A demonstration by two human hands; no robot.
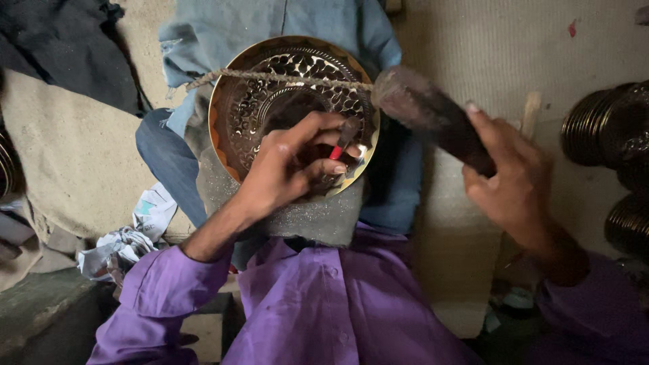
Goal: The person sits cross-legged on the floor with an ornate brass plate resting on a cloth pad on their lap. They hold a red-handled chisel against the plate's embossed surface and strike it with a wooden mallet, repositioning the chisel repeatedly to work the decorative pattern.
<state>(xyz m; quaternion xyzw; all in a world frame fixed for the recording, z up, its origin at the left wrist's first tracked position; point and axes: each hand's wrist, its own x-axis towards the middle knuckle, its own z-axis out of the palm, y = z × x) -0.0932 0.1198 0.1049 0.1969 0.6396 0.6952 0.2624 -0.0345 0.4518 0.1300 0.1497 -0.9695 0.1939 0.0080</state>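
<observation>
A round brass plate [284,74] with a dark engraved pattern lies on a grey pad [304,220] over my lap, held down by a rope [270,76] stretched across it. My left hand [291,165] rests on the plate's lower part and pinches a small chisel [343,138] with a red band, tip on the metal. My right hand [510,179] grips a dark wooden mallet [426,111], its head raised just right of the plate's rim, close to the chisel's top.
Stacks of dark round plates [612,135] stand at the right edge. Crumpled paper [125,240] lies at the left on a beige cloth [67,149]. Dark fabric [67,47] sits at the top left. A beige block [460,270] is under my right arm.
</observation>
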